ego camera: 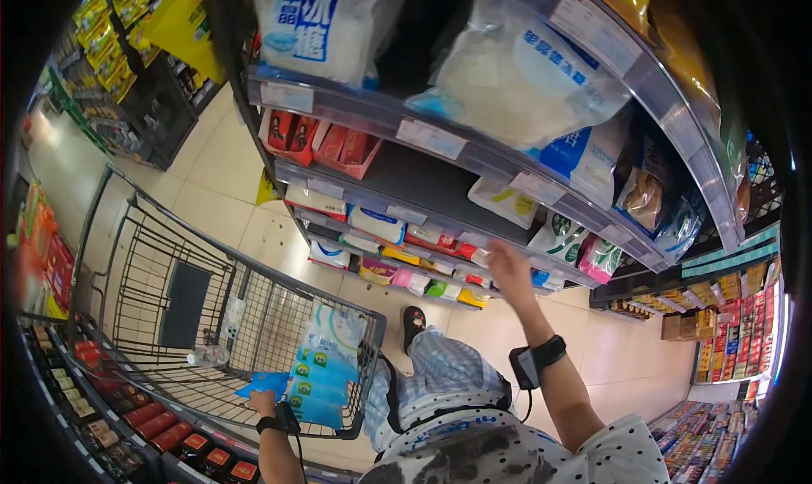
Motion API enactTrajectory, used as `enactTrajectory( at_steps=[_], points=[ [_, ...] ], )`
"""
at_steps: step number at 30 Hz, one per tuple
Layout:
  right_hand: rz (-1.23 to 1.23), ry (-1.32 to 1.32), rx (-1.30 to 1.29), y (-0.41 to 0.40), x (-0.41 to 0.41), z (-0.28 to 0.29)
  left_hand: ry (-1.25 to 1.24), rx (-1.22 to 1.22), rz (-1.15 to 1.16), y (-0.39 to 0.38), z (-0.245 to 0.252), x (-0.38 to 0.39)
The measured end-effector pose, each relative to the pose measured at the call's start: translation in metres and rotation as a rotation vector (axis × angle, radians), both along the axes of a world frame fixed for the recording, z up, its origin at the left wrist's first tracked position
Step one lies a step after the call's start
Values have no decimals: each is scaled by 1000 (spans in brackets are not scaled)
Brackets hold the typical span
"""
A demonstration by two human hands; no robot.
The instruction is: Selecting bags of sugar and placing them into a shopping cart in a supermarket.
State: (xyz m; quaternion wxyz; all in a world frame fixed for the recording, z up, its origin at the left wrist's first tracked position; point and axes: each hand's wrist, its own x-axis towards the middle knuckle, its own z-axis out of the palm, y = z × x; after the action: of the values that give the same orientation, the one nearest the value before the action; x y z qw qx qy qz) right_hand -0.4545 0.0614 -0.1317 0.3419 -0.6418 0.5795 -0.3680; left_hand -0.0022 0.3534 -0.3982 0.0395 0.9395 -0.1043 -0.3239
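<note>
My left hand (262, 401) grips a blue packet (264, 385) over the near side of a wire shopping cart (374, 363). Beside it in the cart lie several blue and white plastic packs (327, 363). A clear plastic bottle (209, 356) rests farther along the cart. My right hand (509, 269) is raised in front of the lower shelves, with nothing seen in it; its fingers are blurred. Behind and above it, a white and green bag (558, 238) and a white bag with a yellow-green mark (504, 201) lie on a shelf.
Large bags of rock sugar (323, 30) fill the upper shelf, whose clear front edge (431, 140) bears price tags. Red packets in open boxes (292, 135) stand below. Jars and red canisters (149, 424) line a shelf beside the cart. Tiled floor (609, 351) extends to the right.
</note>
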Motion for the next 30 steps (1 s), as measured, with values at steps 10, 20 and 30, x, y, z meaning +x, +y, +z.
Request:
enactTrajectory(
  at_steps=[10, 20, 30],
  points=[
    [-196, 960, -576, -99, -111, -42, -252, -1000, -150, -144, 86, -107],
    [-146, 1016, -671, -112, -119, -72, 38, -1301, -914, -364, 256, -324],
    [-49, 777, -530, -101, -107, -56, 41, -1347, -1144, -427, 207, -390]
  ],
)
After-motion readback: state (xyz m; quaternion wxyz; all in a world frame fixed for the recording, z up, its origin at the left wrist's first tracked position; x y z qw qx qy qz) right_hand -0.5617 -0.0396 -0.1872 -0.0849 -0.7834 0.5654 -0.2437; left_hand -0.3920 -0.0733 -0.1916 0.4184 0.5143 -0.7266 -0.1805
